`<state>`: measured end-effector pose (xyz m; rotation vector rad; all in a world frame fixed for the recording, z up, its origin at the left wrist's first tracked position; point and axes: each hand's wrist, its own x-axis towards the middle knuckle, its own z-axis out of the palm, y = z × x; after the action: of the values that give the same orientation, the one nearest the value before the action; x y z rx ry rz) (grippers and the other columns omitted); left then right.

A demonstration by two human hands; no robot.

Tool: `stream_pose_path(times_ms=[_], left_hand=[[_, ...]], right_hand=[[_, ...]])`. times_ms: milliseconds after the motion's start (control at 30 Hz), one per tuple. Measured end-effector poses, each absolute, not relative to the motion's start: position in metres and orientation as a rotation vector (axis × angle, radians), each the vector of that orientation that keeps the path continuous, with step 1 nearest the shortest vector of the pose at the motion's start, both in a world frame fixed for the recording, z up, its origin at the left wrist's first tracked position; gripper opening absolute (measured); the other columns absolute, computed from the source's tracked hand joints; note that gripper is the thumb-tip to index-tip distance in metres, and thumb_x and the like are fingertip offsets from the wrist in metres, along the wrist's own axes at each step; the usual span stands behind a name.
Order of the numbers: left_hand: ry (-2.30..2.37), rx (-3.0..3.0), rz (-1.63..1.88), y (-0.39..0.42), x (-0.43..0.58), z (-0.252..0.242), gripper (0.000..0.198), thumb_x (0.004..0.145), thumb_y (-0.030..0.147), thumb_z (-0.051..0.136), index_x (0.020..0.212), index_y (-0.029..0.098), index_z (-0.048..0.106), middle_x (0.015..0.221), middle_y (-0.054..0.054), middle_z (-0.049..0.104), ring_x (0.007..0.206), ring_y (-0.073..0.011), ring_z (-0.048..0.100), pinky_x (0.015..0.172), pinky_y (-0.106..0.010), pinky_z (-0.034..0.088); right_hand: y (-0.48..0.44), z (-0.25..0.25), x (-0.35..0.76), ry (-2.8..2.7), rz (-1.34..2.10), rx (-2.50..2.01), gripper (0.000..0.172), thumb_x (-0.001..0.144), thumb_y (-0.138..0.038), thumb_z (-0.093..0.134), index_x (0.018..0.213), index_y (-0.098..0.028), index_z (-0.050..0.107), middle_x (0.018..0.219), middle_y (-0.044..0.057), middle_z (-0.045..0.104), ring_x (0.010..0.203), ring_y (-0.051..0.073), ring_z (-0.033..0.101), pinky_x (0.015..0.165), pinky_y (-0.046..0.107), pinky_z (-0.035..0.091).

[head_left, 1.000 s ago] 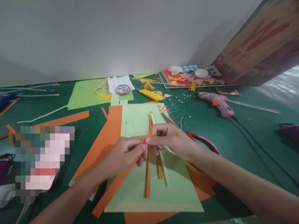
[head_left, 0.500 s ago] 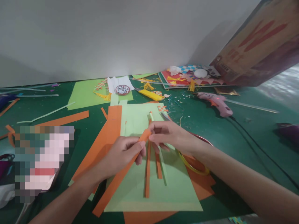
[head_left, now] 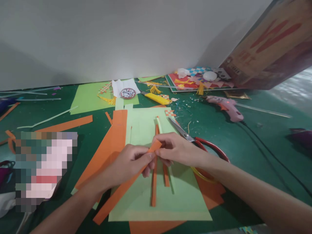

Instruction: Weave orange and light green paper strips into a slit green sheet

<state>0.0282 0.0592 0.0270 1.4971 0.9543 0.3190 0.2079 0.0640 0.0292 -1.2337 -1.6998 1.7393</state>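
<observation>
Both hands pinch the upper end of a long orange paper strip [head_left: 122,191] above a light green paper sheet [head_left: 185,198]. My left hand [head_left: 129,162] grips the strip from the left, fingers closed. Its tip is pinched from the right by my right hand [head_left: 175,149]. The strip runs down and left to the sheet's lower left corner. Two narrow orange strips [head_left: 154,182] and a thin green strip lie on the sheet below the hands. Red-handled scissors [head_left: 195,141] lie just right of my right hand.
Orange sheets [head_left: 109,146] lie under and left of the green sheet. A pink glue gun [head_left: 226,107] with a black cord rests at the right. A yellow utility knife [head_left: 158,98], a round tin [head_left: 128,93] and woven paper pieces sit at the back. A cardboard box [head_left: 273,48] leans at the far right.
The hands shifted slightly while keeping hold of the strip's end. The right hand drew back toward me, uncovering the scissors' blades. The strip's lower end slid a little to the left.
</observation>
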Motion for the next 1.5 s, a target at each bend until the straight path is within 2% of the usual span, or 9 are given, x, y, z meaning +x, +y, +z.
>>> stream_pose_path(times_ms=[133, 367, 533, 767, 867, 967, 1100, 1300, 1500], left_hand=[[0.972, 1.518, 0.315, 0.060, 0.028, 0.029, 0.030, 0.088, 0.025, 0.041, 0.061, 0.017, 0.052, 0.053, 0.003, 0.054, 0.051, -0.0089, 0.052, 0.054, -0.021, 0.038], [1.007, 1.548, 0.335, 0.060, 0.028, 0.032, 0.030, 0.087, 0.029, 0.042, 0.062, 0.017, 0.053, 0.053, 0.002, 0.055, 0.051, -0.0099, 0.050, 0.054, -0.022, 0.037], [1.035, 1.567, 0.395, 0.061, 0.026, 0.030, 0.033, 0.089, 0.031, 0.040, 0.063, 0.017, 0.054, 0.053, 0.002, 0.056, 0.052, -0.0100, 0.051, 0.054, -0.022, 0.038], [1.023, 1.553, 0.388, 0.061, 0.028, 0.028, 0.033, 0.090, 0.035, 0.040, 0.068, 0.017, 0.058, 0.057, 0.002, 0.057, 0.054, -0.0103, 0.051, 0.053, -0.022, 0.037], [1.040, 1.605, 0.351, 0.060, 0.029, 0.026, 0.035, 0.089, 0.036, 0.041, 0.063, 0.017, 0.056, 0.058, 0.002, 0.057, 0.052, -0.0100, 0.049, 0.048, -0.022, 0.033], [1.039, 1.627, 0.350, 0.059, 0.030, 0.026, 0.040, 0.089, 0.039, 0.042, 0.057, 0.017, 0.051, 0.058, 0.001, 0.059, 0.052, -0.0104, 0.051, 0.050, -0.022, 0.036], [1.076, 1.643, 0.498, 0.059, 0.030, 0.028, 0.030, 0.089, 0.039, 0.045, 0.070, 0.018, 0.055, 0.063, 0.002, 0.059, 0.061, -0.0119, 0.056, 0.057, -0.022, 0.040], [1.107, 1.702, 0.599, 0.059, 0.029, 0.026, 0.024, 0.089, 0.033, 0.045, 0.072, 0.018, 0.051, 0.062, 0.002, 0.056, 0.061, -0.0121, 0.056, 0.057, -0.023, 0.040], [1.087, 1.770, 0.565, 0.057, 0.031, 0.024, 0.024, 0.090, 0.030, 0.043, 0.070, 0.018, 0.049, 0.062, 0.003, 0.054, 0.059, -0.0112, 0.053, 0.055, -0.023, 0.037]], right_hand=[[0.065, 0.030, 0.211, -1.718, 1.652, -1.300, 0.005, 0.069, -0.014, 0.047, 0.065, -0.017, 0.049, 0.046, -0.006, 0.047, 0.041, 0.006, 0.043, 0.042, 0.019, 0.031], [0.072, 0.032, 0.219, -1.601, 1.536, -1.299, 0.005, 0.066, -0.014, 0.047, 0.063, -0.018, 0.048, 0.043, -0.007, 0.045, 0.040, 0.006, 0.041, 0.042, 0.020, 0.031], [0.075, 0.032, 0.221, -1.454, 1.538, -1.228, 0.006, 0.070, -0.020, 0.052, 0.065, -0.018, 0.048, 0.044, -0.005, 0.049, 0.040, 0.008, 0.044, 0.041, 0.020, 0.033], [0.066, 0.027, 0.210, -1.559, 1.724, -1.114, 0.019, 0.079, -0.032, 0.057, 0.071, -0.016, 0.051, 0.056, -0.001, 0.057, 0.047, 0.009, 0.050, 0.045, 0.021, 0.037], [0.064, 0.027, 0.207, -1.514, 1.707, -1.113, 0.017, 0.080, -0.028, 0.055, 0.069, -0.017, 0.049, 0.053, -0.001, 0.057, 0.046, 0.009, 0.051, 0.044, 0.021, 0.037], [0.063, 0.029, 0.206, -1.524, 1.694, -1.148, 0.013, 0.078, -0.020, 0.052, 0.066, -0.017, 0.048, 0.048, -0.004, 0.052, 0.043, 0.007, 0.049, 0.043, 0.019, 0.036], [0.061, 0.029, 0.206, -1.614, 1.661, -1.237, 0.010, 0.070, -0.010, 0.048, 0.063, -0.017, 0.048, 0.047, -0.007, 0.046, 0.043, 0.006, 0.047, 0.044, 0.018, 0.034], [0.060, 0.027, 0.206, -1.630, 1.635, -1.206, 0.008, 0.073, -0.012, 0.048, 0.067, -0.018, 0.049, 0.054, -0.006, 0.049, 0.047, 0.006, 0.050, 0.045, 0.018, 0.035], [0.061, 0.029, 0.203, -1.548, 1.634, -1.222, 0.008, 0.074, -0.014, 0.046, 0.068, -0.018, 0.048, 0.049, -0.007, 0.048, 0.045, 0.007, 0.049, 0.045, 0.019, 0.036]])
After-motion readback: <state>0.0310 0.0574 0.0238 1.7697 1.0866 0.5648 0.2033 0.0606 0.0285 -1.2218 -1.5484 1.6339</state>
